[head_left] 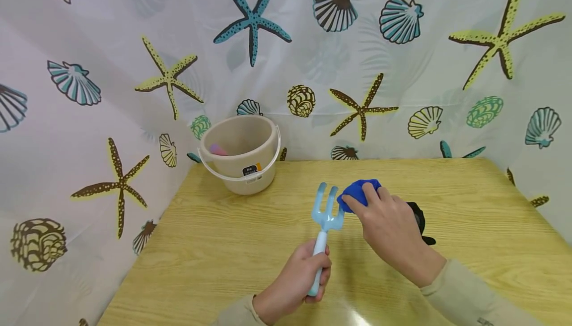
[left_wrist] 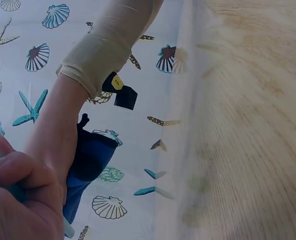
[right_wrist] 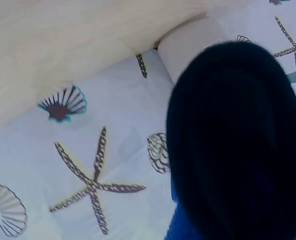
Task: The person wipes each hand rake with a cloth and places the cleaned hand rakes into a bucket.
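My left hand [head_left: 297, 277] grips the white-blue handle of a small light blue garden fork [head_left: 328, 222], its tines pointing up and away from me. With bent fingers my right hand [head_left: 393, 227] holds a bunched blue cloth [head_left: 356, 194] against the fork's right tine, hiding most of that tine; the other two tines show. In the left wrist view, the cloth [left_wrist: 95, 155] hangs beside the right forearm, and the left hand [left_wrist: 25, 200] curls round the handle at the lower left. A dark, blurred shape [right_wrist: 233, 135] fills much of the right wrist view, with blue cloth below it.
A beige bucket [head_left: 256, 162] with a white handle stands at the table's back left, a pink and purple thing [head_left: 218, 149] inside. Something black [head_left: 417, 219] shows behind the right wrist. Behind the wooden table [head_left: 214, 246] hangs a white curtain [head_left: 277, 83] printed with shells and starfish.
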A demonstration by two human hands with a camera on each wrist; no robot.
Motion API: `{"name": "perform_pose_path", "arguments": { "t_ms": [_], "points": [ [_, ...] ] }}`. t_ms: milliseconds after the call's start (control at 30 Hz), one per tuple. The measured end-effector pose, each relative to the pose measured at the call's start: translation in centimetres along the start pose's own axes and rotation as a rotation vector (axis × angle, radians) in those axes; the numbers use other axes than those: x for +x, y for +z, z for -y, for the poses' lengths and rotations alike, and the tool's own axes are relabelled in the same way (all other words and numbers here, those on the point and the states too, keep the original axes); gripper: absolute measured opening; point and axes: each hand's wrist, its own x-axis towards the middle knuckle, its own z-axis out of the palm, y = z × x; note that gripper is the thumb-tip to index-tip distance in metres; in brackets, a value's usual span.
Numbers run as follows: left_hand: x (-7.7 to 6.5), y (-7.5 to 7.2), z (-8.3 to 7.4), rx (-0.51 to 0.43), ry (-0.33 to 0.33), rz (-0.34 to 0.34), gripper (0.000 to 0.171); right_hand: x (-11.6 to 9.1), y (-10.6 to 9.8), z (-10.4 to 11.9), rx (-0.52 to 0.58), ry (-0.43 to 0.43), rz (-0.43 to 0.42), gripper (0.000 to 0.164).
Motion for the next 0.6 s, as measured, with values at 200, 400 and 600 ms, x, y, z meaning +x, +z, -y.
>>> {"name": "perform_pose_path", "arguments": {
  "t_ms": [200, 400, 600],
  "points": [
    [-0.4, 0.3, -0.1, -0.009, -0.009, 0.023, 0.006, 0.6, -0.4, 0.6, 0.001, -0.009, -0.047, 0.044],
    [-0.5, 1.1, -0.1, 0.028, 0.006, 0.001, 0.004, 1.2, -0.3, 1.7, 0.069, 0.011, 0.005, 0.045],
    [-0.1, 1.4, 0.0, 0.064, 0.007, -0.028, 0.004, 1.3, -0.7, 3.1, 0.143, 0.057, 0.103, 0.044]
  ]
}}
